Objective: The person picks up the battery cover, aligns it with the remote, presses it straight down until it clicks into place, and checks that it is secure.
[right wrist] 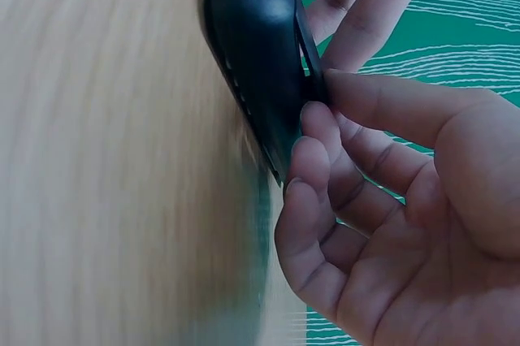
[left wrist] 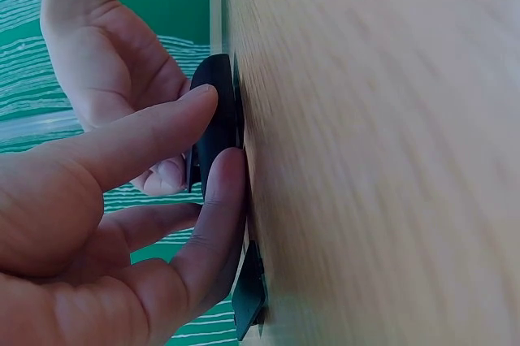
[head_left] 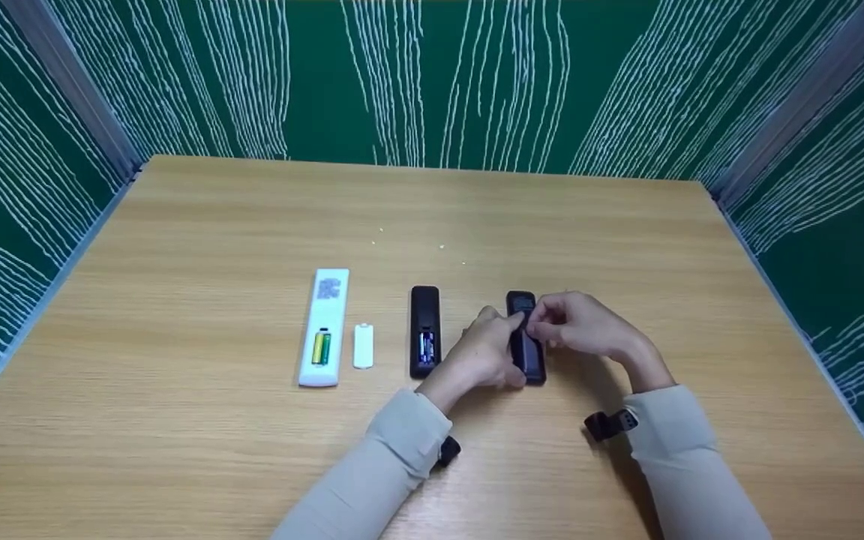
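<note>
A black remote control [head_left: 528,360] lies face down under both hands. My left hand [head_left: 483,352] grips it by its sides, thumb and fingers at opposite edges in the left wrist view. At its upper part my right hand [head_left: 578,324] pinches a thin black battery cover [right wrist: 315,58] between thumb and fingers. In the right wrist view that cover stands slightly raised, a narrow gap between it and the remote's body. Left of the hands lies another black remote [head_left: 424,307], its battery bay open with batteries [head_left: 426,348] inside.
Farther left are a white remote [head_left: 329,311] with batteries [head_left: 321,348] in its open bay and a loose white cover [head_left: 363,346]. Below the left fingers shows a dark flat piece [left wrist: 250,293]. Small pale specks lie on the wooden table [head_left: 252,225]; green walls surround it.
</note>
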The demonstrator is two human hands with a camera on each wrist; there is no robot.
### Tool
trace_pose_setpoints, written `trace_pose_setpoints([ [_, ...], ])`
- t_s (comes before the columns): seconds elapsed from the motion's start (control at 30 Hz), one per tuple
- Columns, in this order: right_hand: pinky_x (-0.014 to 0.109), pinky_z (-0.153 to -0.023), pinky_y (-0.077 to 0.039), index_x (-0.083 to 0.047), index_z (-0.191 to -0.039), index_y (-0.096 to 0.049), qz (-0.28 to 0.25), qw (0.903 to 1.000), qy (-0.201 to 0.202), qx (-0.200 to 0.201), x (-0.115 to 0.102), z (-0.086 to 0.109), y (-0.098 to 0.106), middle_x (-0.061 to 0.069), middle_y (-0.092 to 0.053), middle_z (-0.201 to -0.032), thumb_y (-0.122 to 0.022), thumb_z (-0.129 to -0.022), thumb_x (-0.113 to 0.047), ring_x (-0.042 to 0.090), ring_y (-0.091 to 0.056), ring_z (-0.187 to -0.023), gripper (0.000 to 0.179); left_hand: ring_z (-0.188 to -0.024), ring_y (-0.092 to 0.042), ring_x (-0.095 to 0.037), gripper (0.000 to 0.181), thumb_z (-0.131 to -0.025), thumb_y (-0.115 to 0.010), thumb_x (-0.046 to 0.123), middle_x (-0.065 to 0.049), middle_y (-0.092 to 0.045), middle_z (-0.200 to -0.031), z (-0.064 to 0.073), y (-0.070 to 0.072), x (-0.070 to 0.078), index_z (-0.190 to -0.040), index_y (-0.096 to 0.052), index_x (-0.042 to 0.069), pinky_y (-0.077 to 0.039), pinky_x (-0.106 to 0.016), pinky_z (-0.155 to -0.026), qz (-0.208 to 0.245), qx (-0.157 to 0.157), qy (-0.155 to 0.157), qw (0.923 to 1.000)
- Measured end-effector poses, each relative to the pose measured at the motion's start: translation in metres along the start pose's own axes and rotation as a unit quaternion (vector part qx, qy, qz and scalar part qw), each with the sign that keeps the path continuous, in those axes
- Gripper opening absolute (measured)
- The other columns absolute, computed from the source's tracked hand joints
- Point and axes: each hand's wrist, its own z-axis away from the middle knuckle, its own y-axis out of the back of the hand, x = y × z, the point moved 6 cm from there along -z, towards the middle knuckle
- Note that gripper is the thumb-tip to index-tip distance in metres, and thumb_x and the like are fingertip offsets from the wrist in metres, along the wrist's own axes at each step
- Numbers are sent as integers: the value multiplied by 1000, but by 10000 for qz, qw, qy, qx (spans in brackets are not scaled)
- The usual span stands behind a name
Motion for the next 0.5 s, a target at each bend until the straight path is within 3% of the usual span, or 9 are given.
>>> trace_pose_setpoints([
  [0.5, 21, -62, -49, 0, -99, -71, 160, 9998, -8, 78, -3, -2, -2, 3, -65, -80, -71, -99, -10, 13, -58, -70, 10, -110, -58, -24, 112, -68, -95, -5, -11, -50, -136, -1, 0, 0, -164, -40, 12, -57, -23, -91, -2, -9, 64, 10000],
])
